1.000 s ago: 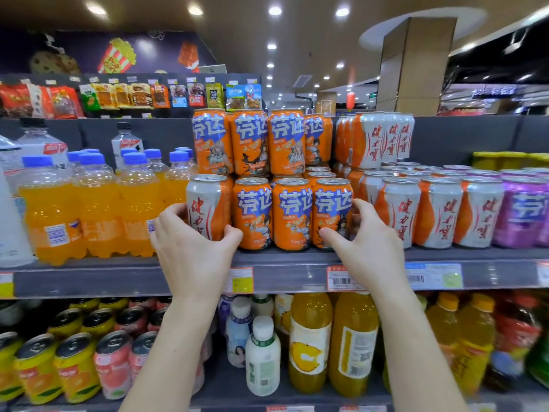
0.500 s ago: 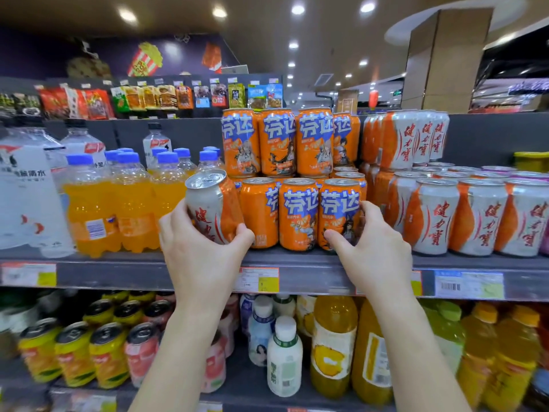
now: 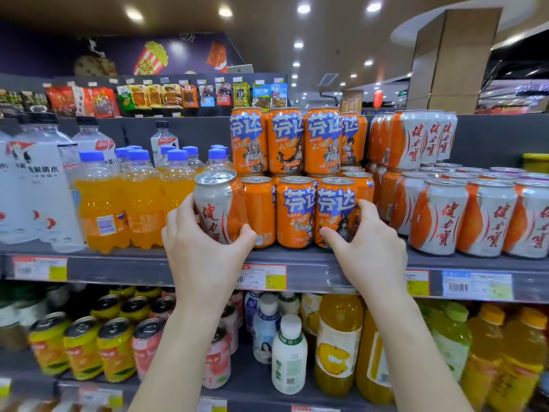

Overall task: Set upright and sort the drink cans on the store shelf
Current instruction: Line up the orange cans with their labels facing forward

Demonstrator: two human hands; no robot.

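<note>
White-and-orange aluminium can (image 3: 218, 208) is sitting in the left hand (image 3: 205, 251), fingers wrapped round its lower half, its long axis leaning left off vertical at the left end of the orange cans. Its matching white-and-orange row (image 3: 463, 215) is standing well to the right, beyond the right hand (image 3: 368, 248), which is clasping an orange cartoon-printed can (image 3: 337, 212) on the grey shelf (image 3: 118, 269).

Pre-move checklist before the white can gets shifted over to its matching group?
1. Left hand grip on white can: ok, fingers wrap it.
2. White can upright: not ok, tilted.
3. Right hand steadying front orange can: ok, touching it.
4. Stacked orange cans above upright: ok.
5. Free slot among white cans on the right: cannot tell.
6. White can clear of the shelf edge: cannot tell, hand hides its base.
</note>
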